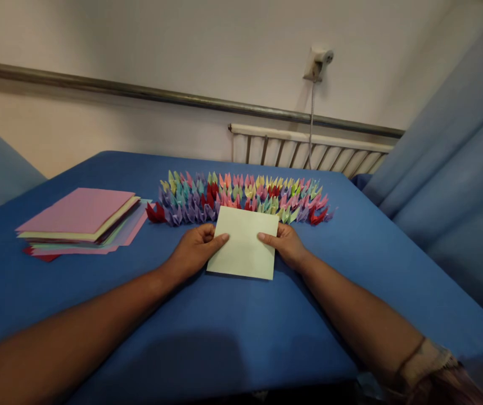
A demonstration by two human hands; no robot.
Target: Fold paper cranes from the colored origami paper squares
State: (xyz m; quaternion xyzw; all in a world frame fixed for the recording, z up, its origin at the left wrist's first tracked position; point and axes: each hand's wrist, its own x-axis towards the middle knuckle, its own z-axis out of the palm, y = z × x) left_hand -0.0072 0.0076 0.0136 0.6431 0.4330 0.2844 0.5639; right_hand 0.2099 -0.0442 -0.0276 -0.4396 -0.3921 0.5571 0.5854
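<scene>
A pale green square sheet of paper (pixel 245 244) lies flat on the blue table (pixel 233 332) in front of me. My left hand (pixel 194 247) grips its left edge, thumb on top and fingers curled. My right hand (pixel 287 243) pinches the right edge in the same way. Just beyond the sheet stand rows of several small folded paper cranes (pixel 241 194) in purple, pink, yellow, green and red.
A stack of coloured paper sheets (pixel 83 222), pink on top, lies at the table's left. Behind the table are a white wall with a metal rail (pixel 140 91), a radiator (pixel 308 151) and a wall socket (pixel 317 63). Blue curtain (pixel 456 169) hangs on the right.
</scene>
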